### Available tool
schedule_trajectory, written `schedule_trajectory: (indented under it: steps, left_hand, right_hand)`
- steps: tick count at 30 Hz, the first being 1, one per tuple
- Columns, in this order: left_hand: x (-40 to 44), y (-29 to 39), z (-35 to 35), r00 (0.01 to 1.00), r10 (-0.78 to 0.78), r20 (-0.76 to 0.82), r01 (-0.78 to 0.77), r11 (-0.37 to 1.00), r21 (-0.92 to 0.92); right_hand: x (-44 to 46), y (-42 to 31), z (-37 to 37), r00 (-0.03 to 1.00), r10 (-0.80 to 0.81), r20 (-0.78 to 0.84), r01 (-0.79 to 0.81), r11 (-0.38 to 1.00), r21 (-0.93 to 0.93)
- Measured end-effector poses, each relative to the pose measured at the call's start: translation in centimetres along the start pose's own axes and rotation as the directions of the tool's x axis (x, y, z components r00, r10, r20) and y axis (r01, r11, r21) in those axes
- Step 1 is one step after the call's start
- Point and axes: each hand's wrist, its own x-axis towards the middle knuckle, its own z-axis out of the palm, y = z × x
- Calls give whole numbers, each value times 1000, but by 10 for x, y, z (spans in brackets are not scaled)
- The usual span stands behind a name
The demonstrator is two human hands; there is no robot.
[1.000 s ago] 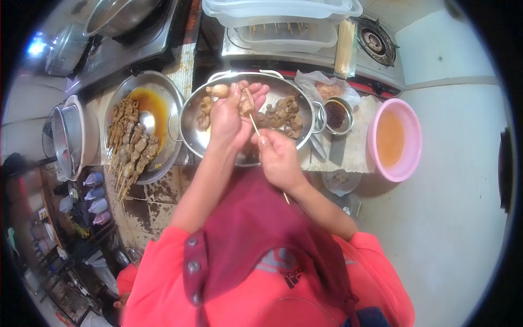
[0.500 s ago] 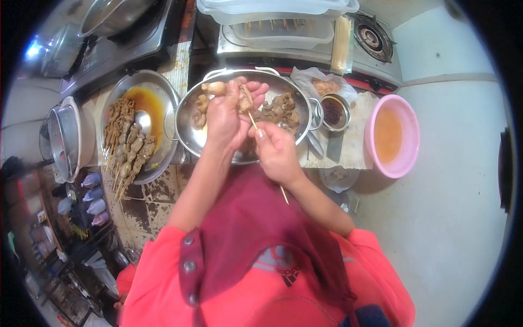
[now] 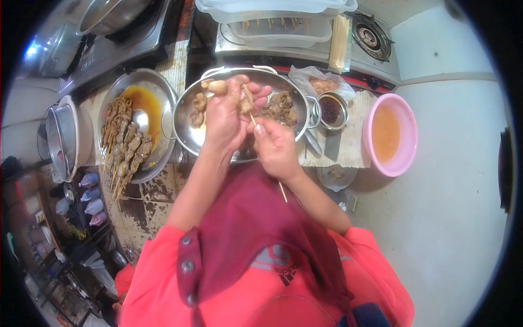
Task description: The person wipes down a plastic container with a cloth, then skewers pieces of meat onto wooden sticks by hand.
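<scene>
Over the large steel pan [image 3: 188, 136], my left hand [image 3: 227, 117] holds pieces of cooked meat [image 3: 246, 102], one pale piece poking out past the thumb. My right hand [image 3: 275, 148] pinches a thin wooden skewer [image 3: 283, 192], whose tip end goes into the meat in my left palm. Brown meat pieces [image 3: 281, 109] lie in the pan to the right, and a few more [image 3: 198, 110] to the left. Finished-looking meat skewers [image 3: 128, 144] rest in a steel basin [image 3: 170, 98] with orange sauce at the left.
A pink bowl [image 3: 407, 155] of orange liquid stands at the right. Near it are a small dark-filled tin [image 3: 331, 110], a knife [image 3: 333, 144] and a plastic bag [image 3: 321, 82]. Behind are a gas stove [image 3: 372, 37], bundled skewers [image 3: 340, 44] and clear tubs [image 3: 278, 32].
The view has shifted slightly, moving the surroundings a little left. My right hand has come slightly closer to my left along the skewer; both grips stay the same.
</scene>
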Motion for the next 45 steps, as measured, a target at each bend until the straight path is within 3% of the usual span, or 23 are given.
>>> schedule_trajectory:
  steps: [6,15,18,21,22,25,28,31,37,41,43,45]
  left_hand:
    - [-4,0,4,1000,-2,31,2,1000,-1]
    - [-10,-6,6,997,50,63,-57,993,105]
    - [-7,-10,4,998,53,36,-56,995,86]
    - [-2,-11,-2,998,57,-11,-55,993,100]
    - [0,-10,-4,998,58,31,-60,996,67]
    - [0,-8,-3,990,79,116,-87,994,64]
    - [0,-11,-5,989,92,117,-97,994,43]
    - [0,-8,-9,990,92,109,-82,993,-89]
    - [7,-7,-20,983,184,22,-186,977,101]
    - [5,1,-19,990,139,-31,-139,990,-3]
    - [6,3,-25,988,155,10,-154,986,-61]
    - [7,4,-29,989,151,10,-149,985,-83]
  right_hand:
    - [0,-2,0,1000,-7,4,6,998,59]
    - [3,-3,-3,994,-109,-2,108,991,-78]
    - [6,2,-8,1000,-8,27,8,1000,-25]
    - [16,-3,-23,969,188,163,-186,982,-27]
    - [14,0,-22,988,103,117,-94,992,-82]
    - [13,6,-25,989,108,101,-112,993,34]
    - [16,7,-25,992,27,120,-32,999,36]
    - [13,0,-26,984,137,116,-151,982,114]
    - [12,3,-27,991,63,119,-62,998,-18]
    - [11,-6,-28,979,54,198,-43,997,-59]
    - [11,-10,-28,966,-35,256,52,997,-62]
    - [11,-5,-30,979,18,201,5,994,-110]
